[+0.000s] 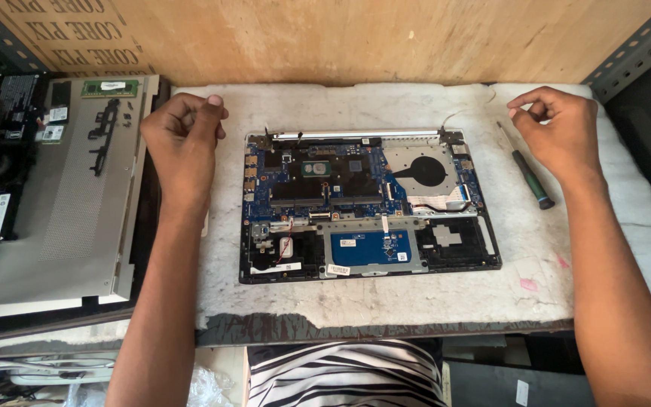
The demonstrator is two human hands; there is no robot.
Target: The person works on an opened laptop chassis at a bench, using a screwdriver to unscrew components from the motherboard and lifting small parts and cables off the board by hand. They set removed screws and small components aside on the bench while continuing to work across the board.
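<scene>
The opened laptop chassis point(371, 207) lies flat at the centre of my white work mat, its bottom cover off. It exposes a blue motherboard, a round fan at upper right, and an empty black battery bay along the front edge.

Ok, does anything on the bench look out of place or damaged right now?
Nothing looks broken. The opened laptop lies square, its boards bare. Its grey cover sits off to the left with a memory stick on it. The screwdriver lies loose by the right hand. The bench pad is worn and stained.
</scene>
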